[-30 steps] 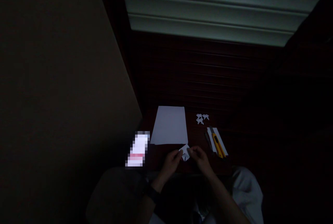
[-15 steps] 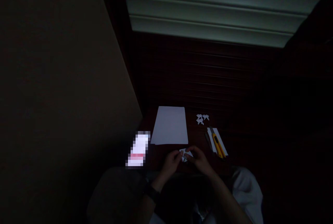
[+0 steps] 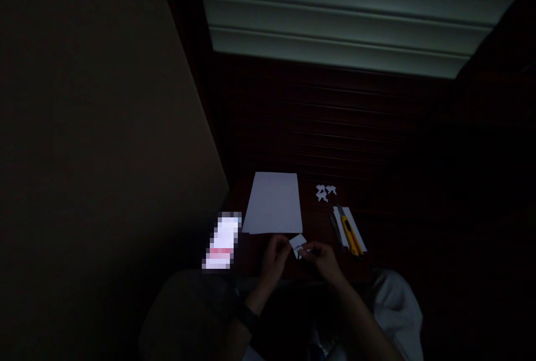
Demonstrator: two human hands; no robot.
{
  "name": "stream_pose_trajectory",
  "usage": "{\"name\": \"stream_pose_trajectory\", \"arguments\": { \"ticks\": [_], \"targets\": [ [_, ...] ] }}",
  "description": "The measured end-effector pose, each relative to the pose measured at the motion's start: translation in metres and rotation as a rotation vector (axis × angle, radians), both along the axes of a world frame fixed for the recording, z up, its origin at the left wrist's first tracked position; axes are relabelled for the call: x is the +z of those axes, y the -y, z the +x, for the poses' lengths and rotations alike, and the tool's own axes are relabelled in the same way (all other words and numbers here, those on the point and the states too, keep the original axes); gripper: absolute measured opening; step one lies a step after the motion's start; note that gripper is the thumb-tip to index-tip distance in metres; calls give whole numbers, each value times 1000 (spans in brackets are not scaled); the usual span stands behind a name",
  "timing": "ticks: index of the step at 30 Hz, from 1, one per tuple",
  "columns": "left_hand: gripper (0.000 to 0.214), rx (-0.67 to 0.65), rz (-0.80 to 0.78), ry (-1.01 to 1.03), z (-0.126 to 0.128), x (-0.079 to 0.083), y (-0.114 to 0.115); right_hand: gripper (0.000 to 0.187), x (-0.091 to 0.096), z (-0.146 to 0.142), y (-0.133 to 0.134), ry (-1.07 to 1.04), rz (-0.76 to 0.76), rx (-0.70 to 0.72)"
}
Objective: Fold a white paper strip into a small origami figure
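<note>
A small piece of folded white paper [image 3: 298, 241] is at the near edge of the dark table, between my two hands. My left hand [image 3: 275, 257] pinches its left corner with the fingertips. On the other side, my right hand [image 3: 322, 260] has thumb and forefinger closed on the lower right part of the paper. Dark gaps between its flaps show along the lower side. Just beyond my hands lies a white stack of paper sheets [image 3: 274, 203]. The dim light hides the finer creases.
Several small folded paper figures [image 3: 322, 191] sit at the back right. A yellow utility knife [image 3: 352, 235] rests on white paper strips [image 3: 355, 226], with a dark pen [image 3: 334, 226] beside it. A lit, blurred phone [image 3: 224, 241] lies at the left. A wall [image 3: 125, 126] rises on the left.
The folded paper has turned and now shows a broader flat face at its upper side. My left fingers have shifted up along its left corner, and my right fingers have moved lower.
</note>
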State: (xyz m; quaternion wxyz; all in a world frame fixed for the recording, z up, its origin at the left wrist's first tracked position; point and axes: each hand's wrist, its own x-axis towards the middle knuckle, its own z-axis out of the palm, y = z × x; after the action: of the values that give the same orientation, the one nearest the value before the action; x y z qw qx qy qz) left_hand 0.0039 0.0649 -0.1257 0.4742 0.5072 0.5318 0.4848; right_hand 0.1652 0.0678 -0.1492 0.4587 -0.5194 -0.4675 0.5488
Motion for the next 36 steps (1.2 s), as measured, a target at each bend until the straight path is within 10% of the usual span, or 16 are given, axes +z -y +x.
{"name": "stream_pose_trajectory", "arguments": {
  "ticks": [6,18,36],
  "targets": [
    [33,-254,343,-263,-4,31,4,32,13,7,-1,-136,-196,65],
    [29,-210,-19,66,-6,-1,-18,34,29,5,-2,-115,-28,110],
    [29,-243,-170,347,-2,-14,-9,29,-2,5,-4,-17,45,39]
  ]
}}
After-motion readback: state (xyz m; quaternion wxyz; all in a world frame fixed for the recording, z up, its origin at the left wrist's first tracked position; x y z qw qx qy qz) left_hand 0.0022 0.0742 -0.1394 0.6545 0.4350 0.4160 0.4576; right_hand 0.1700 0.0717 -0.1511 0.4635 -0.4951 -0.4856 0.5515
